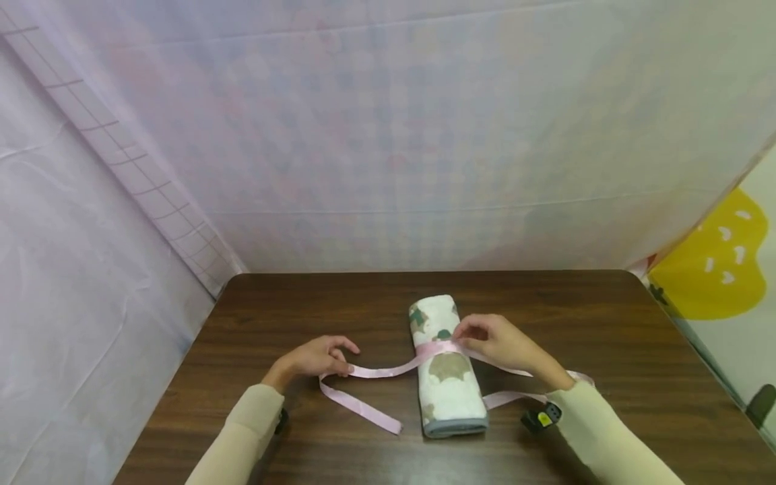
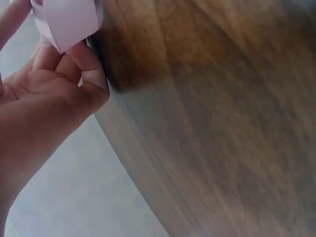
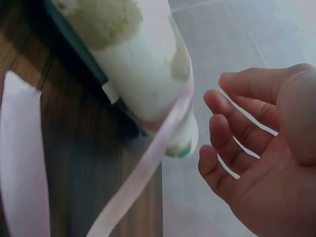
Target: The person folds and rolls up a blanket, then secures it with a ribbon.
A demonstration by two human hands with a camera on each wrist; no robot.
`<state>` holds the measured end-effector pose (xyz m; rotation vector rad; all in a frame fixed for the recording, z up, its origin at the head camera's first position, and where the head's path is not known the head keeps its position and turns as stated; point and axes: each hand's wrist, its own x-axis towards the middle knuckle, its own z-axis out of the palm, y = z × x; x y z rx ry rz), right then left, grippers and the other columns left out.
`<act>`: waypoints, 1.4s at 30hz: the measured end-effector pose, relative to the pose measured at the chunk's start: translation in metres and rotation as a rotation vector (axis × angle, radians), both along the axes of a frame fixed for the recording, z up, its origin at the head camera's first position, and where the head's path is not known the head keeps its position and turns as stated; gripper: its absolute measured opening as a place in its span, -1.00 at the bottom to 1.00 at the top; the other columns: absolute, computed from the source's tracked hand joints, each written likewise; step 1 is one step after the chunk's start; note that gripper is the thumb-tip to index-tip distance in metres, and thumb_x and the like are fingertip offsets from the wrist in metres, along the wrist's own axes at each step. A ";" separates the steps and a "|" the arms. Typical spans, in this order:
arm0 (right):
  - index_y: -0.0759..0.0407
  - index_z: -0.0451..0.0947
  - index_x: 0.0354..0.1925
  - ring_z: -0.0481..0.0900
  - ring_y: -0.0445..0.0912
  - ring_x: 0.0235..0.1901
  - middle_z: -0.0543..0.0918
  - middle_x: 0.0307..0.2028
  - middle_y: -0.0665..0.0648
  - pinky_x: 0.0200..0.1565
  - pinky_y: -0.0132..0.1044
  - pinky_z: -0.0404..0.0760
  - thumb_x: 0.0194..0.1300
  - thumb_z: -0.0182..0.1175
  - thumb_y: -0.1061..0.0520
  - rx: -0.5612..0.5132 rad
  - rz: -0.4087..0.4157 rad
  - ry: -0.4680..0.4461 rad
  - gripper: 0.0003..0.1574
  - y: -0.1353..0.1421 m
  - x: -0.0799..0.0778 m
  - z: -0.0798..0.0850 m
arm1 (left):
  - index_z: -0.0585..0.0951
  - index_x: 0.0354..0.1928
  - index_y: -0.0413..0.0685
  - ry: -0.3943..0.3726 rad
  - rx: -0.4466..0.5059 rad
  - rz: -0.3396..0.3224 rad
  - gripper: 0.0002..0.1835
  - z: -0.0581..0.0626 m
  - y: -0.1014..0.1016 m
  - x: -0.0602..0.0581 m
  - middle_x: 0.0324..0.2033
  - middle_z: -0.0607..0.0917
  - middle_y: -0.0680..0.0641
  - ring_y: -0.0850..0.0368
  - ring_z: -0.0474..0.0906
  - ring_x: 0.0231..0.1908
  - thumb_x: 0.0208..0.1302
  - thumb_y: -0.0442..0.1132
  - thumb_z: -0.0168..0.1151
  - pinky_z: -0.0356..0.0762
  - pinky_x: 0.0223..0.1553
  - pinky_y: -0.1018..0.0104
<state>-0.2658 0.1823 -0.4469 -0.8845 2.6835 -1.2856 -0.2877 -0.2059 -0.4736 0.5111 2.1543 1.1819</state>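
Note:
A rolled white towel (image 1: 451,397) with brown and green patches and a grey edge lies on the table. A pink ribbon (image 1: 438,347) crosses its middle and trails out on both sides. On the left, my left hand (image 1: 318,357) pinches the ribbon, whose loose end (image 1: 376,416) falls toward the table's front. The ribbon (image 2: 71,19) runs over the fingers in the left wrist view. My right hand (image 1: 500,340) hovers at the towel's right side. Its loosely bent fingers (image 3: 232,118) are apart from the towel (image 3: 133,69) and hold nothing in the right wrist view.
The dark brown wooden table (image 1: 303,303) ends at a pale hanging cloth (image 1: 394,135) behind and another cloth (image 1: 73,303) at the left. The ribbon's right tail (image 1: 512,397) loops under my right wrist. A yellow shape (image 1: 721,263) shows at the right wall.

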 end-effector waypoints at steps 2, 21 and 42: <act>0.07 0.67 -0.26 0.53 -0.23 -0.34 0.67 -0.35 -0.05 -0.28 -0.33 0.56 0.21 0.32 0.34 0.005 0.003 0.038 -0.82 -0.007 -0.003 -0.002 | 0.50 0.15 -0.32 -0.019 0.013 -0.003 -0.56 0.000 -0.001 0.000 -0.46 0.70 -0.07 0.19 0.52 -0.42 0.26 -0.34 0.30 0.40 -0.38 0.40; 0.15 0.54 -0.17 0.48 -0.21 -0.37 0.54 -0.41 0.00 -0.32 -0.33 0.53 0.11 0.36 0.36 0.086 0.141 -0.045 -0.68 -0.016 -0.001 -0.015 | 0.41 0.23 -0.43 -0.118 0.106 -0.014 -0.51 -0.005 -0.007 -0.005 -0.42 0.72 -0.03 0.22 0.59 -0.36 0.28 -0.42 0.24 0.44 -0.34 0.44; 0.11 0.42 -0.38 0.35 -0.29 -0.52 0.40 -0.49 -0.10 -0.50 -0.48 0.41 0.03 0.28 0.44 0.169 0.086 0.514 -0.69 -0.031 -0.001 -0.030 | 0.45 0.22 -0.36 -0.139 0.119 0.053 -0.51 -0.008 -0.006 0.000 -0.42 0.72 -0.01 0.21 0.56 -0.35 0.25 -0.40 0.28 0.43 -0.30 0.39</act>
